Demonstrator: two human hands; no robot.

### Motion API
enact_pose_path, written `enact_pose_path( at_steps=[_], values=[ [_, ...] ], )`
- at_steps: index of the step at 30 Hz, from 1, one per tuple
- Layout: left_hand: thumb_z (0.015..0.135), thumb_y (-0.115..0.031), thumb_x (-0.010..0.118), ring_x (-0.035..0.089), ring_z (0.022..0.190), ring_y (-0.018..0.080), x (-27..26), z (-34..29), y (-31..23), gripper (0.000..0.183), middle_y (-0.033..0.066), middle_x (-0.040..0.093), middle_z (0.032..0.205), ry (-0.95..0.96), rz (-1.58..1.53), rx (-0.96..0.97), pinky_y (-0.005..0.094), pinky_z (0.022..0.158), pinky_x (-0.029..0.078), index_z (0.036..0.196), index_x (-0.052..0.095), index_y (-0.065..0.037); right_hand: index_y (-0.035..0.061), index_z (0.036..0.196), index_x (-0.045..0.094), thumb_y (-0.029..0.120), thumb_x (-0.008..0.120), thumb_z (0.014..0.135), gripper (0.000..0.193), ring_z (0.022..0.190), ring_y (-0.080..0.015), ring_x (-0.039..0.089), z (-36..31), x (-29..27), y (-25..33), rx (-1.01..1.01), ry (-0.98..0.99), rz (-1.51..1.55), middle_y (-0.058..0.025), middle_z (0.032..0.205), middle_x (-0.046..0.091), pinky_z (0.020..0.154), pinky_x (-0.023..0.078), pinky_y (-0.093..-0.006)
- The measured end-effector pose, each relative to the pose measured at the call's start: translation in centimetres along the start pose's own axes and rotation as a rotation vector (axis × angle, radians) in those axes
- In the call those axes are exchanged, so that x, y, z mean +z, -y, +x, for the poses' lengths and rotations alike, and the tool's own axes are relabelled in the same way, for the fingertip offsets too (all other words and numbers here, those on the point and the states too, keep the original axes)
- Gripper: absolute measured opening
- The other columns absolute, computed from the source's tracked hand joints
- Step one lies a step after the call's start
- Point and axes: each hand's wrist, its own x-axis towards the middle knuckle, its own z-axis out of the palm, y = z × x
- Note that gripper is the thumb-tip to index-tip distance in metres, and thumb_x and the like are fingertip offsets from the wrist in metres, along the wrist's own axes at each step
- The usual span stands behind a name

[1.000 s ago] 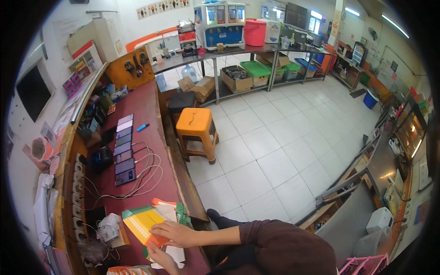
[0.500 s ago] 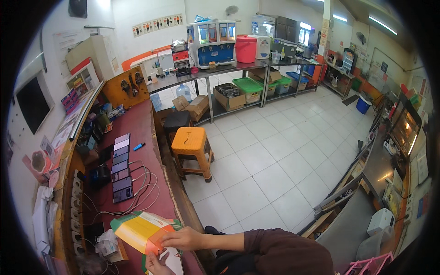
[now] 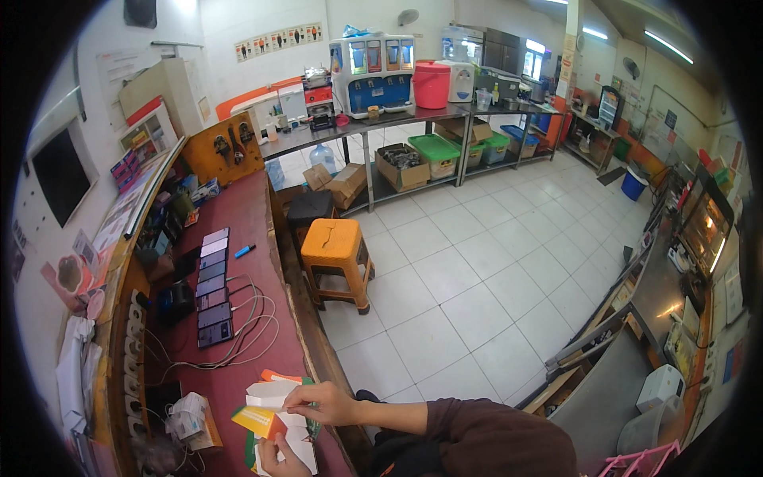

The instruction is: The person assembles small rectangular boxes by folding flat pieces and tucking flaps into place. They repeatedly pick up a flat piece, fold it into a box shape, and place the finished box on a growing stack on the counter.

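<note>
Red countertop (image 3: pixel 288 350), yellow carton (image 3: pixel 257 420), against both hands (image 3: pixel 324 402), on their left

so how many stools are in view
2: an orange plastic stool on the tiled floor beside the red-topped counter, and a black stool just behind it, partly hidden. Others could be out of sight.

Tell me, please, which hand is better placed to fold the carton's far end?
Probably the right hand: it is farther forward at the carton, while the left hand sits at its near side.
</note>
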Motion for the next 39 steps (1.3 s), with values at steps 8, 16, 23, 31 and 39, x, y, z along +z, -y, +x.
enact_pose_path(
  at_steps=[8, 16, 23, 31, 39],
  values=[
    [0.095, -0.019, 0.048, 0.061, 0.088, 0.0226, 1.4, -0.9, 0.2, 0.030, 0.0152, 0.061, 0.100, 0.105, -0.113, -0.042, 0.0321, 0.075, 0.051, 0.111, 0.056, 0.005, 0.0000, 0.089, 0.062, 0.005, 0.063, 0.083, 0.007, 0.087, -0.0206, 0.061, -1.2, 2.7, 3.7, 0.046, -0.142, 0.146, -0.0096, 0.097, 0.061, 0.076, 0.049, -0.0290],
    [0.095, -0.017, 0.049, 0.061, 0.090, 0.0222, 2.3, -1.0, 0.1, 0.028, 0.0146, 0.060, 0.101, 0.087, -0.104, 0.048, 0.0317, 0.078, 0.051, 0.112, 0.052, 0.004, -0.0006, 0.086, 0.062, 0.007, 0.064, 0.084, 0.008, 0.094, -0.0176, 0.057, -1.7, 2.8, 5.0, 0.103, -0.139, 0.318, -0.0084, 0.094, 0.055, 0.086, 0.047, -0.0288],
    [0.094, -0.015, 0.050, 0.060, 0.092, 0.0218, 1.1, -1.4, 0.0, 0.027, 0.0140, 0.060, 0.102, -0.098, -0.001, 0.225, 0.0313, 0.080, 0.050, 0.114, 0.050, 0.004, -0.0009, 0.101, 0.061, 0.005, 0.061, 0.084, 0.017, 0.104, -0.0263, 0.057, -2.7, 3.4, 5.3, -0.108, -0.027, 0.187, -0.0138, 0.110, 0.054, 0.086, 0.047, -0.0322],
    [0.093, -0.009, 0.052, 0.056, 0.102, 0.0207, 1.6, -2.0, -0.2, 0.028, 0.0127, 0.056, 0.108, -0.190, -0.123, 0.322, 0.0319, 0.087, 0.047, 0.118, 0.044, 0.001, -0.0030, 0.122, 0.049, 0.011, 0.053, 0.084, 0.040, 0.124, -0.0332, 0.042, -3.7, 6.3, 3.6, -0.275, 0.029, -0.520, -0.0185, 0.129, 0.044, 0.100, 0.036, -0.0424],
    [0.095, -0.022, 0.048, 0.054, 0.106, 0.0241, -0.3, -0.3, -0.4, 0.031, 0.0122, 0.052, 0.118, -0.286, -0.856, -0.083, 0.0348, 0.089, 0.046, 0.120, 0.043, -0.004, 0.0079, 0.123, 0.052, 0.015, 0.063, 0.072, 0.053, 0.114, -0.0277, 0.050, -1.5, 3.3, 3.7, -0.111, 0.159, -0.653, -0.0121, 0.121, 0.051, 0.092, 0.041, -0.0428]
  ],
)
